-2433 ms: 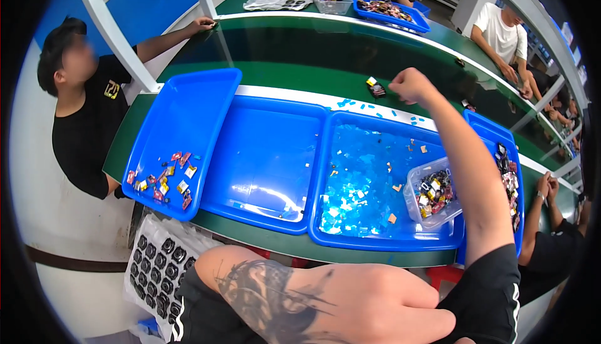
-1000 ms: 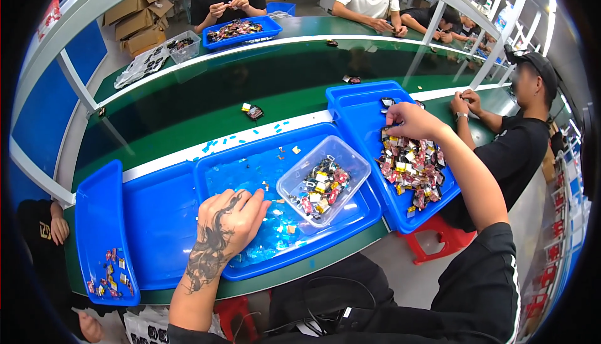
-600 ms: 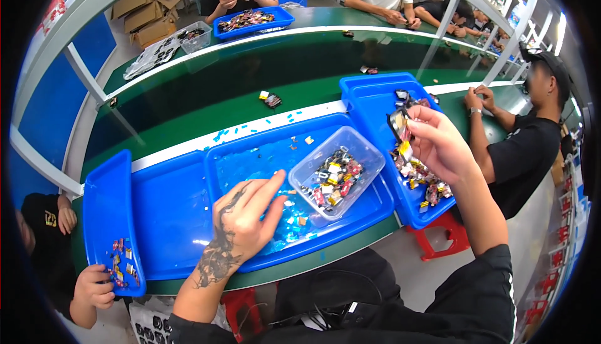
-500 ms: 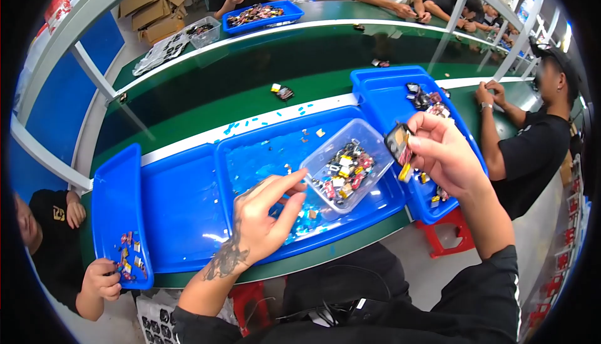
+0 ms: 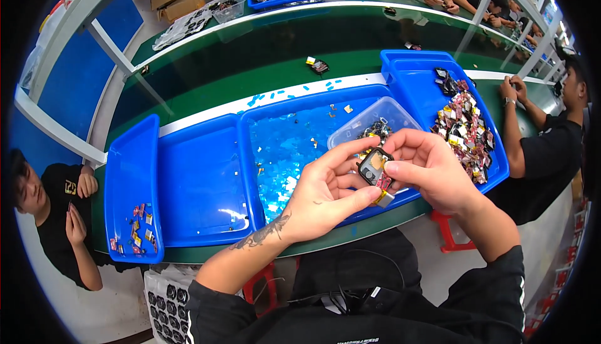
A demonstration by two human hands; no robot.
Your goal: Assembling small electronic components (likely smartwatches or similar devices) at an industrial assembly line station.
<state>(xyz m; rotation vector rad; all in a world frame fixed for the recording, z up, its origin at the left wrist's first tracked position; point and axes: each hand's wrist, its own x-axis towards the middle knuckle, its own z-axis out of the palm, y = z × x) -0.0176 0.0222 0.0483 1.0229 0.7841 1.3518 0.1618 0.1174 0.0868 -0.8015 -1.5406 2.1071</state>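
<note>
Both hands meet over the front of a clear plastic box [image 5: 345,132] that holds small electronic parts. Between them is a small black rounded-square casing [image 5: 372,167], with a red circuit board and a yellow-and-silver piece hanging at its lower end. My right hand [image 5: 435,172] pinches it between thumb and fingers from the right. From the left, my left hand [image 5: 316,200] grips its lower part, the thumb near the hanging piece. Fingers cover part of the casing and most of the box's contents.
The box stands in a blue tray [image 5: 249,156] strewn with small blue pieces. To its right, another blue tray [image 5: 416,71] carries a heap of circuit boards. Further left are two more blue trays [image 5: 200,156]. A casing with parts [image 5: 319,66] lies on the green bench. Co-workers sit around.
My left hand has moved right and closed on the casing, which my right hand has brought lower and to the left. The whole view has shifted, showing more of the right tray's heap.
</note>
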